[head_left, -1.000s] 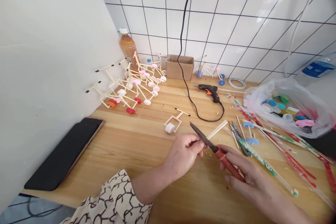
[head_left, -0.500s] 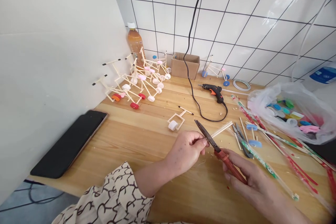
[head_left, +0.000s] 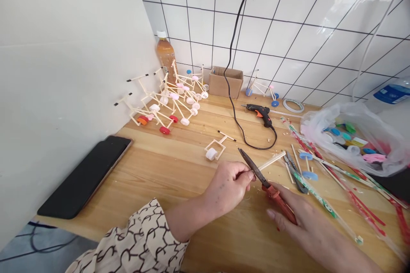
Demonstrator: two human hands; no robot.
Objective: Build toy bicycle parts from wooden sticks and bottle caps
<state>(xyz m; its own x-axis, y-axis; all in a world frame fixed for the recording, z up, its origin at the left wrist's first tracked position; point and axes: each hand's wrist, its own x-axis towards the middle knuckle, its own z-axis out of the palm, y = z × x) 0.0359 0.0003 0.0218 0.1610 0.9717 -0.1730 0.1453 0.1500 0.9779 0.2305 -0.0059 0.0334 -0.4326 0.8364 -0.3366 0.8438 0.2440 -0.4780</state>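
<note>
Between thumb and fingers, my left hand (head_left: 228, 185) pinches thin wooden sticks (head_left: 271, 160) that point toward the right. Red-handled scissors (head_left: 278, 200) are in my right hand (head_left: 301, 217), their dark blades crossing the sticks beside my left fingertips. The thumb of my right hand is stretched away from the handle. Just beyond my left hand lies a small stick frame (head_left: 221, 140) with a white wheel (head_left: 211, 154).
Stick models with bottle-cap wheels (head_left: 165, 129) crowd the back left by a bottle (head_left: 166, 56). A phone (head_left: 86, 175) lies left. A glue gun (head_left: 261, 113), cardboard box (head_left: 226, 82), grey scissors (head_left: 296, 172) and bag of caps (head_left: 352, 136) are around.
The thumb of my right hand has moved away from the scissors' handle. The sticks have shifted slightly to the right. My left hand keeps its pinch.
</note>
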